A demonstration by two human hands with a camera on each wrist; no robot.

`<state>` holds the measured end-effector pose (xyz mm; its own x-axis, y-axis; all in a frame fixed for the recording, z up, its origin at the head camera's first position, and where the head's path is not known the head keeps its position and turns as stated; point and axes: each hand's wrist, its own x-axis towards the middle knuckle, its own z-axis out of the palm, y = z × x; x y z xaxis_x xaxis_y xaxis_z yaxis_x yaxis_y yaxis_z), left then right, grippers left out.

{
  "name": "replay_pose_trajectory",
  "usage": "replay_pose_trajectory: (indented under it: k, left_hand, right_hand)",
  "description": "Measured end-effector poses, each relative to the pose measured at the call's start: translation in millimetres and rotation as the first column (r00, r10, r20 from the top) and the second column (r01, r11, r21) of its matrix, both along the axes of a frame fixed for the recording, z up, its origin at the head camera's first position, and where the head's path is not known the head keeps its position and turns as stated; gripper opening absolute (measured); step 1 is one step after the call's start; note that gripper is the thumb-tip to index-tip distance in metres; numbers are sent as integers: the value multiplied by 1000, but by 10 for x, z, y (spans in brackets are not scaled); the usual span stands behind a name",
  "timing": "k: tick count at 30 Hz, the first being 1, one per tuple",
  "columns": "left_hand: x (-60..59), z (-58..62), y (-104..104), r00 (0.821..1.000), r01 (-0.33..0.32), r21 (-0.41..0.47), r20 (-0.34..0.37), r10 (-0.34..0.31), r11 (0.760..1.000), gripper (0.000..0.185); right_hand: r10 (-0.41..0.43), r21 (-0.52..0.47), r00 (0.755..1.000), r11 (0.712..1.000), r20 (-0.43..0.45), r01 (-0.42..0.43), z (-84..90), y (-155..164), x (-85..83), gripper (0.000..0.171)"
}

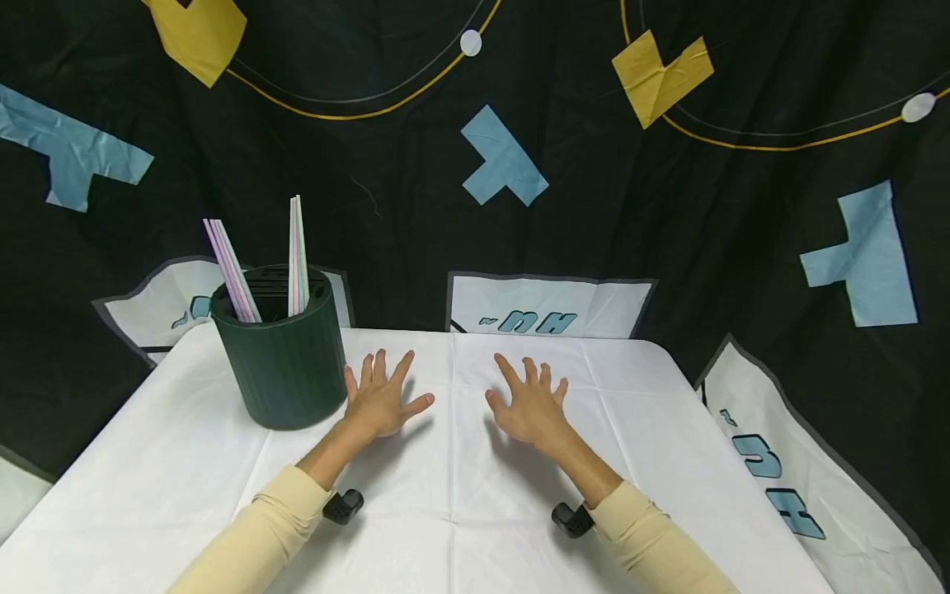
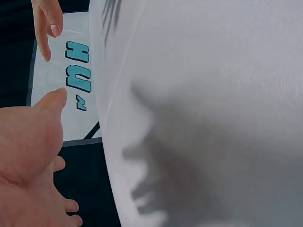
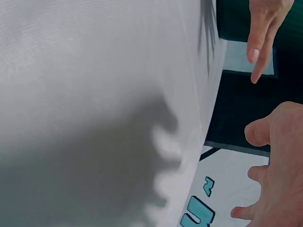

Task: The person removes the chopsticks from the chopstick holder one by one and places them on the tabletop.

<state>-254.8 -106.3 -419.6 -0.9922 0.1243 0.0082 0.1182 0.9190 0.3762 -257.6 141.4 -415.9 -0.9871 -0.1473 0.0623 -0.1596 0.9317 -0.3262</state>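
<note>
My left hand (image 1: 377,403) hovers palm down over the white table, its fingers spread and holding nothing. To its left stands a dark green ribbed holder (image 1: 289,375) with a slotted black top. Two bundles of pale striped sticks or straws poke out of it: one leaning left (image 1: 232,271), the other nearly upright (image 1: 298,256). My right hand (image 1: 530,410) is likewise spread above the cloth, a short way right of the left hand, with nothing in it. Each wrist view shows its own hand's palm side and a shadow on the cloth.
A white cloth with fold creases covers the table (image 1: 453,544). Behind it hangs a black curtain (image 1: 401,223) with blue and yellow patches and a yellow cord. White lettered panels (image 1: 609,305) show at the table's far edge and at the right. Small black wrist cameras (image 1: 344,506) sit at both sleeves.
</note>
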Motion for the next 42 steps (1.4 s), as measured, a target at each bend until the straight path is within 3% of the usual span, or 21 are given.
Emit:
replay_pose_trajectory:
  k: [7,14,19,24,30,35,42]
  left_hand:
    - [45,213,-81,998,63,22,23,-63,998,83]
    - [124,534,-269,986,145,68,71,-150,987,75]
    - [189,804,-431,977,164,80,125,-173,983,70]
    - [264,1091,-663,976,175,83,118,-184,981,59]
    - [382,1365,-1016,983,143,174,87,-159,974,54]
    - [453,1536,-1286,993,79,239,68,-98,968,56]
    - [533,1648,-1778,998,-44,336,60,25,941,58]
  right_hand:
    - [34,-13,999,999,-12,-34,201,-55,-34,63]
    - [78,-21,996,997,46,-78,513,-219,-66,63]
    - [117,-9,992,993,56,-117,730,-379,-105,63]
    - [190,-55,979,981,79,-186,932,-558,-169,61]
    - [278,-147,950,955,142,-257,1145,-827,-217,60]
    - [328,-231,931,930,160,-287,1276,-1061,-239,58]
    - [346,-410,927,874,145,-261,1372,-1393,-228,52]
